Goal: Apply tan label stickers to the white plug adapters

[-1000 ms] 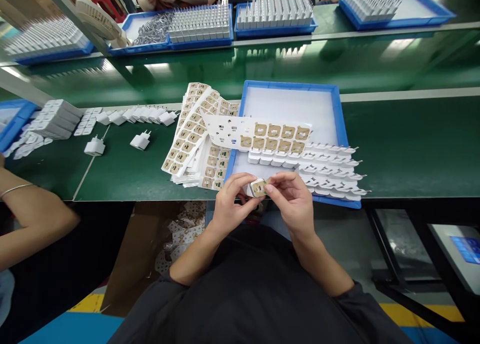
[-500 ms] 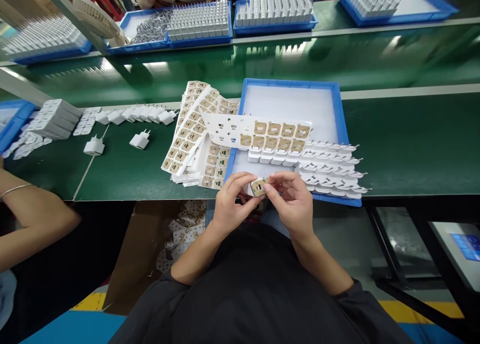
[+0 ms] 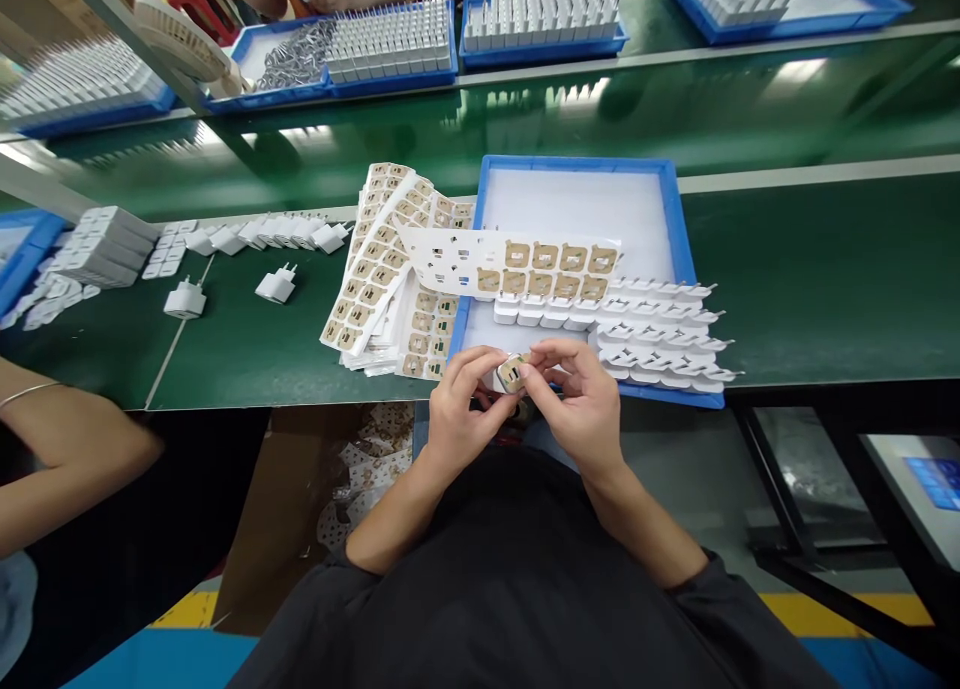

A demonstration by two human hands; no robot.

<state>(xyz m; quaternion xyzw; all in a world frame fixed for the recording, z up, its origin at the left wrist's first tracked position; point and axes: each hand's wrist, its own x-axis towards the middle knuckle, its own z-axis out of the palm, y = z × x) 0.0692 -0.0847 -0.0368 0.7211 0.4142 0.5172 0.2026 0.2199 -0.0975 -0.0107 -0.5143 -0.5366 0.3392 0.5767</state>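
Between my two hands, over the front edge of the bench, is a white plug adapter (image 3: 511,373) whose end face carries a tan sticker with a dark slot. My left hand (image 3: 466,401) is closed around its left side. My right hand (image 3: 571,394) pinches the sticker's right edge with thumb and finger. Just beyond lies a partly used sticker sheet (image 3: 457,259), resting across a blue-rimmed tray (image 3: 681,231) and over some adapters. Rows of white plug adapters (image 3: 660,339) fill the tray's front right. A fanned pile of sticker sheets (image 3: 375,279) lies left of the tray.
Two loose adapters (image 3: 276,284) and a row of others (image 3: 270,231) lie on the green bench to the left. A co-worker's arm (image 3: 67,439) is at far left. Filled trays (image 3: 544,44) stand on the back shelf. Below the bench is a cardboard box (image 3: 262,529) with sheet scraps.
The adapter has tilted slightly in my fingers, and my right hand has shifted a little to the left. Across the back shelf, another person's hands have moved.
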